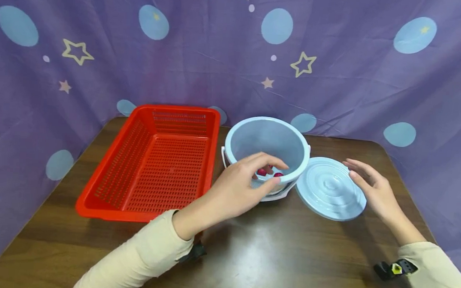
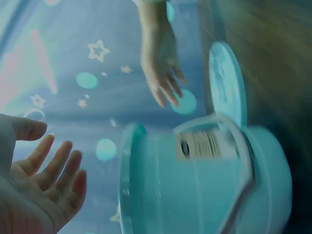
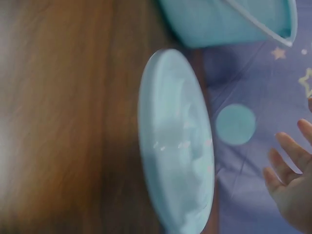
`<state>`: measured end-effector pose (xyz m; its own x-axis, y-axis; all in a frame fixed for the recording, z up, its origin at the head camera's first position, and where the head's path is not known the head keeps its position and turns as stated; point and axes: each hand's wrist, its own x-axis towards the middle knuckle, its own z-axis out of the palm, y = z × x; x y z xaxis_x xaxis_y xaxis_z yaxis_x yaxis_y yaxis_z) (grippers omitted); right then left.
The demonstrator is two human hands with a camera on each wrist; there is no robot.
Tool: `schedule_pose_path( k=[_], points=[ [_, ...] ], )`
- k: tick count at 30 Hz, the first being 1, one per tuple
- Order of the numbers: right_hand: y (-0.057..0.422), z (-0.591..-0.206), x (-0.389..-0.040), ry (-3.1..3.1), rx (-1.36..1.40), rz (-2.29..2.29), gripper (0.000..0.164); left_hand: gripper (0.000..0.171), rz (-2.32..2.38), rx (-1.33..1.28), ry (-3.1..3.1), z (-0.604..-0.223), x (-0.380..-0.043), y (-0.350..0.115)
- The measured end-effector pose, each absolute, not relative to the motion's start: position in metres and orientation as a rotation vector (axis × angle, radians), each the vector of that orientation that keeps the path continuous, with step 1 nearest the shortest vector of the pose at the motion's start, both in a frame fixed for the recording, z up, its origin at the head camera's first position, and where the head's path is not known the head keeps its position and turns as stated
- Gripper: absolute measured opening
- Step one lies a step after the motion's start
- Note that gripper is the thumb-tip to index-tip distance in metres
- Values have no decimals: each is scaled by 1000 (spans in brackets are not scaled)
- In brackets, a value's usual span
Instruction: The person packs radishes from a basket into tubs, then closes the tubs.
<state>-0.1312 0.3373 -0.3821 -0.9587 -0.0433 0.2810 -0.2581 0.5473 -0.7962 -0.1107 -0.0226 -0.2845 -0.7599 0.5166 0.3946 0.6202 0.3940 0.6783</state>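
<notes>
A light blue bucket (image 1: pixel 267 135) stands at the back middle of the table, with small red round items (image 1: pixel 262 172) at its bottom. My left hand (image 1: pixel 240 185) hovers over the bucket's near rim, thumb and fingers spread apart and loosely bent, holding nothing. Seen from the left wrist, that hand (image 2: pixel 41 197) is outside the bucket mouth. The round, light blue lid (image 1: pixel 329 191) lies to the right of the bucket. Above the lid's right edge is my right hand (image 1: pixel 377 191), its fingers relaxed; the right wrist view shows it apart from the lid (image 3: pixel 178 146).
A red perforated plastic basket (image 1: pixel 167 175) sits left of the bucket. The bucket's white handle (image 1: pixel 280 195) hangs down in front. Behind the brown wooden table (image 1: pixel 256 257) hangs a purple curtain (image 1: pixel 219 53) with stars and dots.
</notes>
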Motion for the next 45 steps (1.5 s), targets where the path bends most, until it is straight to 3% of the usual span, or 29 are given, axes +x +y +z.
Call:
schedule_pose_path(
  k=[13,22,27,35,45],
  points=[
    [376,-402,-127,-2546,102,1409,42,22,-1281,-1268,-2572,-330,-84,14],
    [408,-418,-141,-2701,69,1309,48,37,-1275,-1173,-2693,-378,-88,53],
    [418,-429,-144,-2793,108,1236,51,50,-1499,-944,-2829,-394,-90,83],
    [416,-434,-152,-2960,-3,1091,65,70,-1890,-283,-2837,-414,-99,132],
    [414,-438,-167,-3046,57,1046,70,75,-2052,89,-2514,-430,-110,153]
  ],
)
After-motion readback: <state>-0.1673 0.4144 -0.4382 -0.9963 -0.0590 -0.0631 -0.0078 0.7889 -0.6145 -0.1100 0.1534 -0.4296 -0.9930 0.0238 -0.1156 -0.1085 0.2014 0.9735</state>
